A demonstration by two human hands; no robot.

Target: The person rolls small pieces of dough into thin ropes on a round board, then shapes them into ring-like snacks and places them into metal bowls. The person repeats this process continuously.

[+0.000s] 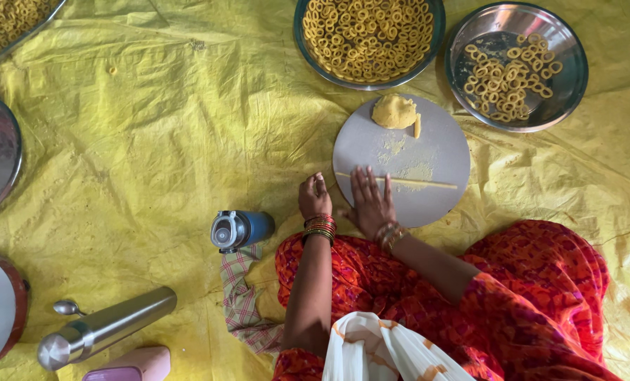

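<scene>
My right hand (pixel 371 201) lies flat, fingers together, on the dough rope (pixel 407 183) to press it against the round board (pixel 438 152); my left hand (pixel 314 197), fingers curled empty, rests at the board's edge.

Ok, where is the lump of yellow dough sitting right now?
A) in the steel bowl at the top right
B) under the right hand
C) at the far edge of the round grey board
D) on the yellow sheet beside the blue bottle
C: the lump of dough rests at the far edge of the round grey board, while the right hand lies flat on a thin dough rope nearer the person.
</scene>
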